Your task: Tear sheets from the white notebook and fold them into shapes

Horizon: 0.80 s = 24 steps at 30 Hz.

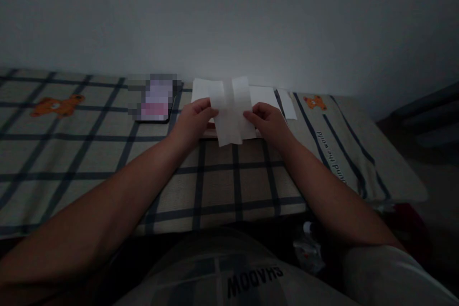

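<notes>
Between my two hands a pale piece of paper (232, 112) is held up, with vertical fold lines and uneven top and bottom edges. My left hand (198, 115) pinches its left side between thumb and fingers. On the opposite side, my right hand (264, 118) grips the right edge the same way. Behind the paper lie white sheets (263, 95), partly hidden by it and by my hands. A narrow white strip of paper (287, 103) rests just beyond my right hand.
A checked cloth (172, 196) with bear prints covers the table. To the left lies a phone (156, 100), its screen blurred. A plain wall (229, 19) rises behind the table. Below the front edge, a clear plastic bottle (309, 248) and a red object (412, 229) show dimly.
</notes>
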Available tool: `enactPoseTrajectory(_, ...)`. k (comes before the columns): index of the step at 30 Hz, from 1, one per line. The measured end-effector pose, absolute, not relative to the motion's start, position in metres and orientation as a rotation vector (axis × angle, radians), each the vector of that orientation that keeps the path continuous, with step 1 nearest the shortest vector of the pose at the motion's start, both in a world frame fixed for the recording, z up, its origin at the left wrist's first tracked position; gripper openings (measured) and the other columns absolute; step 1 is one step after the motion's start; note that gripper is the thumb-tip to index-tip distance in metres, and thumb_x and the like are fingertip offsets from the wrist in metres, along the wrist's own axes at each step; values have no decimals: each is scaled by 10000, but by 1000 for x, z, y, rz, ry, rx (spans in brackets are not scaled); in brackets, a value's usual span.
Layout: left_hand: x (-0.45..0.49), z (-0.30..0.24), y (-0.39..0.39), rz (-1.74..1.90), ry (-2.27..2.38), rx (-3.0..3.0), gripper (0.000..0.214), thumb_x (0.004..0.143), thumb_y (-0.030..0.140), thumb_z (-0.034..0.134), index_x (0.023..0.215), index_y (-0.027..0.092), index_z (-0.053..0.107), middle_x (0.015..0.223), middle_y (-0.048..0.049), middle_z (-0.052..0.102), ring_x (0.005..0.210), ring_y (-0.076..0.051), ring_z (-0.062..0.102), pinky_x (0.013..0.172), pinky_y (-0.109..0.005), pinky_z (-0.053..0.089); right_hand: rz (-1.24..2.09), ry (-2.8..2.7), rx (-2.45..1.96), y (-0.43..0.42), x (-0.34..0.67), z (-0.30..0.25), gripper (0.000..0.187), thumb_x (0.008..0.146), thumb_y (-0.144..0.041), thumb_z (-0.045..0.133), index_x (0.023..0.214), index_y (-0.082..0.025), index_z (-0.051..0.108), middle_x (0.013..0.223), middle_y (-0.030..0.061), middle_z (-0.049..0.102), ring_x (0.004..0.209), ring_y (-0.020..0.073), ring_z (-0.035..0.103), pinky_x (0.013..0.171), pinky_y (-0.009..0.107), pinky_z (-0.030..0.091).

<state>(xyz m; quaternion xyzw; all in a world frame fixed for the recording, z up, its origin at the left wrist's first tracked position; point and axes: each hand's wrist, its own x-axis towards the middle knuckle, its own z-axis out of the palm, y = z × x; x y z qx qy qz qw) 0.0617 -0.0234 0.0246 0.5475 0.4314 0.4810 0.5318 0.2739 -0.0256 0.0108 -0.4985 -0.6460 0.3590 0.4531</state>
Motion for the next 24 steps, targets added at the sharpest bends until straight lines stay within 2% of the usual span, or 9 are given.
enactPoseTrajectory(6,59,27,-21,1208,1147,1292,155,826,314,638,881,187,707,842,-28,727,778,-182,675,672,-303,583,857,-1567,-1251,-21,280,10,322,834,-429,683,696,-233,468,594,-51,440,563,111,414,541,279,309)
enactPoseTrajectory(11,52,26,-12,1277,1203,1292,122,831,300,648,849,192,702,781,-10,706,688,-151,634,610,-267,541,925,-1398,-1235,-14,286,10,348,775,-416,704,666,-236,427,588,-58,402,561,110,406,530,266,330)
enactPoseTrajectory(19,48,27,-10,1200,1155,1332,148,839,345,667,897,214,705,817,-18,718,775,-195,667,657,-316,559,1065,-1288,-1215,-14,285,12,353,736,-403,729,676,-243,420,612,-53,429,558,113,418,508,253,341)
enactPoseTrajectory(24,49,28,-12,1160,1136,1330,150,820,341,675,907,224,712,842,-30,731,808,-209,689,654,-308,583,1079,-1377,-1194,-13,286,9,327,752,-509,730,798,-240,549,728,-20,566,656,143,515,572,276,415)
